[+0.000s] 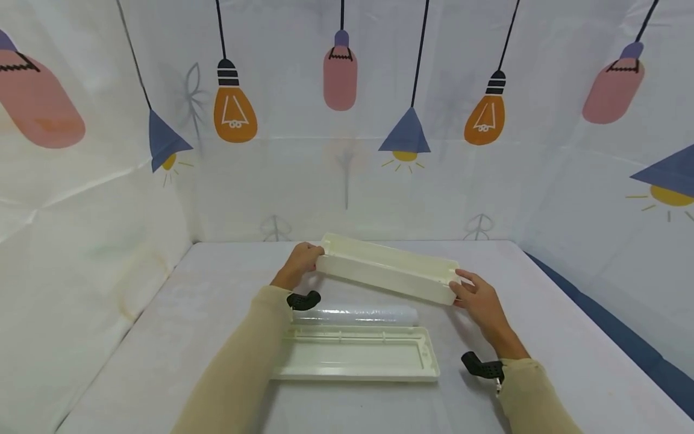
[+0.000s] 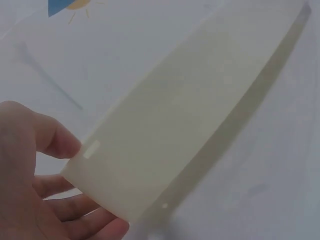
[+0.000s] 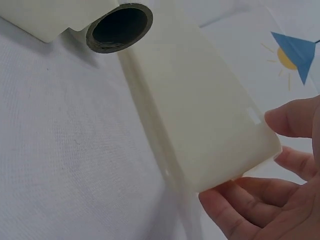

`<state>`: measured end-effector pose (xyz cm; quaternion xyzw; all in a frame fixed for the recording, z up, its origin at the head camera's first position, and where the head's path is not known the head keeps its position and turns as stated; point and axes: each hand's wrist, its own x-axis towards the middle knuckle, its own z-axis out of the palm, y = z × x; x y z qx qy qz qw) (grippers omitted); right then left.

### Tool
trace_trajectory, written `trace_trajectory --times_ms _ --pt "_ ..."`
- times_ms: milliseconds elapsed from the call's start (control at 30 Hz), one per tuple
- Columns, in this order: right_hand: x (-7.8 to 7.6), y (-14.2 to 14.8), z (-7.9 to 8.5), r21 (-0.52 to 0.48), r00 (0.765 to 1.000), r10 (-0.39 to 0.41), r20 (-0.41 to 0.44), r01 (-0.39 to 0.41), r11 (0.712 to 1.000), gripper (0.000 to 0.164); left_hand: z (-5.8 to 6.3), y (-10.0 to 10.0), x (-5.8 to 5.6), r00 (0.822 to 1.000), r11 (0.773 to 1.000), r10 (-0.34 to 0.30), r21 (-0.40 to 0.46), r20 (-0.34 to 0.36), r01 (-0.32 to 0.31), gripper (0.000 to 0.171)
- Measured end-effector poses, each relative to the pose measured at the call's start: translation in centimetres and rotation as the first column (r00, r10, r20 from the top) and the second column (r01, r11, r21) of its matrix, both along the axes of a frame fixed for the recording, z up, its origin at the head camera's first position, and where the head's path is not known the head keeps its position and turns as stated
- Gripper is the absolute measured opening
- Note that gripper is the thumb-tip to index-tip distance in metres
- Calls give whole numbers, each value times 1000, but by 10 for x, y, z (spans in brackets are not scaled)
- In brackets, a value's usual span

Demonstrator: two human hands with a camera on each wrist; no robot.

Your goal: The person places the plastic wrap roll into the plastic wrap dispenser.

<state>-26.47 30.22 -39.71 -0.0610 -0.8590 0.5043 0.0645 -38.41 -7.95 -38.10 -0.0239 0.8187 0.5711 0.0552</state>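
Note:
A long cream plastic box (image 1: 387,274), its hollow side facing up, is held between both hands just beyond a roll of clear film. It slants, with the left end farther from me. My left hand (image 1: 302,260) grips the left end; in the left wrist view the thumb lies on the long wall (image 2: 165,110) and the fingers wrap the end. At the opposite end my right hand (image 1: 479,301) pinches the corner, thumb on the side wall (image 3: 210,100) and fingers at the end face. The film roll (image 1: 358,315) shows a dark hollow core (image 3: 120,30) in the right wrist view.
Nearest me on the white-covered table (image 1: 396,410) lies a shallow cream lid-like tray (image 1: 358,358) with a raised rim, its left end hidden by the left sleeve (image 1: 238,361). White cloth walls (image 1: 293,181) printed with lamps surround the table.

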Motion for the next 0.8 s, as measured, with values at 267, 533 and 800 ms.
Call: trace_trajectory --times_ms 267,533,800 --pt "0 3 1 -3 1000 7 -27 -7 1000 64 -1 0 -1 997 998 -60 23 -48 61 52" --pt "-2 2 -1 -25 998 19 -54 -21 999 62 -4 -2 1 997 995 -60 71 -43 63 56" --pt "-7 -1 0 -41 998 23 -65 -26 999 60 -4 -8 1 997 996 -55 71 -52 58 54"
